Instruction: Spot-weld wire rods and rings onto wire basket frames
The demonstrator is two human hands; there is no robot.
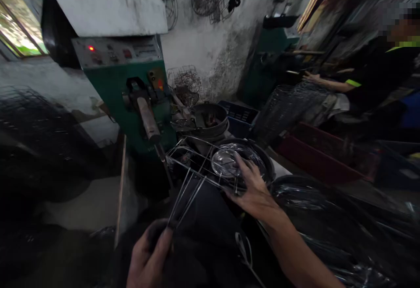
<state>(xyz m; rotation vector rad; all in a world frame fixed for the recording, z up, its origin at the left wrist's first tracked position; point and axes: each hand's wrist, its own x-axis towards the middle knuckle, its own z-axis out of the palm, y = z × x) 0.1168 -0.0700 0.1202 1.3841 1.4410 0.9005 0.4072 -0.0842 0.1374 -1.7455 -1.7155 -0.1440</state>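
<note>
We are holding the rack [205, 177] crosswise ahead, left hand [149, 251] gripping its handle [179, 197], right hand [254, 191], nearer its body, gripping its right end.

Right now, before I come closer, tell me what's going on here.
The left hand grips the long wires of a wire frame. The right hand is at the frame's right end, over a round tub; whether it grips is hard to tell. Ahead stands a green machine with a red light lit. Off right, another person holds an arm forward.
</note>
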